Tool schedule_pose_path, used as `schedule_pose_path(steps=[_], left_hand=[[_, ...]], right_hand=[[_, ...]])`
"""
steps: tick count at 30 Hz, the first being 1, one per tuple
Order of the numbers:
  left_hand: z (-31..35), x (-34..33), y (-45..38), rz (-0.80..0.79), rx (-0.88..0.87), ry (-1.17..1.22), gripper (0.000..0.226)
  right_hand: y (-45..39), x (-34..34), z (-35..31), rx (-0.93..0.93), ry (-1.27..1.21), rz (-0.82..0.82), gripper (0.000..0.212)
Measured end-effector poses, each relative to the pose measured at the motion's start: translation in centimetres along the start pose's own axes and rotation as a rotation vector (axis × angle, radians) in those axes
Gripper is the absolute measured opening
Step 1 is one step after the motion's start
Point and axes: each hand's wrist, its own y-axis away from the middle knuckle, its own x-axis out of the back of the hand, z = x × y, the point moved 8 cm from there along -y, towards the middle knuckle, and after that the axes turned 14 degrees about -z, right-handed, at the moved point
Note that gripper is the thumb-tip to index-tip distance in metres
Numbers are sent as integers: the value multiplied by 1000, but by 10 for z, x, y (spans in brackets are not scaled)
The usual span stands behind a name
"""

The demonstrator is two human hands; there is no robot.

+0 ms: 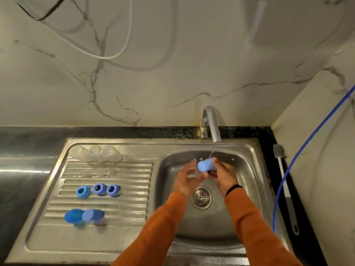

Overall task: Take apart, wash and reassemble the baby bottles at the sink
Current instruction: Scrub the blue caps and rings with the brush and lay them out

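Rinsing stage, judged. Right hand clamped on blue cap, held under tap stream over sink. Cap axis roughly left-right, closed end pointing left toward left hand. Left hand spread, palm just beside cap, contact not resolvable. Count on drainboard, left: three clear bottles far; three clear teats; three blue rings; two caps near. One brush, right.

pale blue cap; orange sleeves; grey-veined white marble wall; steel ribbed drainboard.
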Motion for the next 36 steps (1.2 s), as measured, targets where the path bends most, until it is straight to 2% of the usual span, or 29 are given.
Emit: schedule_pose_path(steps=[1, 3, 7, 9, 11, 14, 16, 19, 23, 28, 31, 34, 36], left_hand=[[11, -4, 6, 0, -81, -198, 58], [27, -13, 19, 26, -195, -502, 56], [37, -22, 38, 93, -267, -726, 43], [33, -18, 45, 133, -254, -773, 44], [26, -7, 57, 198, -226, -816, 49], [11, 16, 75, 280, -172, -834, 53], [2, 35, 87, 322, -125, -782, 54], [-5, 67, 107, 423, -125, -654, 40], [-16, 115, 139, 497, -174, -539, 25], [-40, 186, 191, 520, -211, -525, 28], [-60, 222, 208, 538, -52, -727, 39], [-75, 245, 206, 451, 132, -871, 50], [-79, 250, 203, 396, 188, -976, 54]], right_hand=[[5, -3, 8, -63, -117, -39, 22], [15, -5, 22, -141, -216, -90, 30], [27, -5, 36, -209, -272, -156, 31], [29, -5, 43, -262, -156, -199, 27], [27, 1, 47, -256, 112, -169, 23], [29, -8, 39, -79, 511, -161, 38], [42, -34, 35, 48, 702, -275, 42], [62, -86, 37, 188, 886, -449, 39], [80, -150, 51, 261, 957, -520, 28], [90, -236, 98, 233, 955, -587, 26], [92, -278, 132, 193, 1015, -634, 26], [88, -295, 153, 152, 1017, -595, 23], [85, -300, 162, 125, 998, -574, 24]])
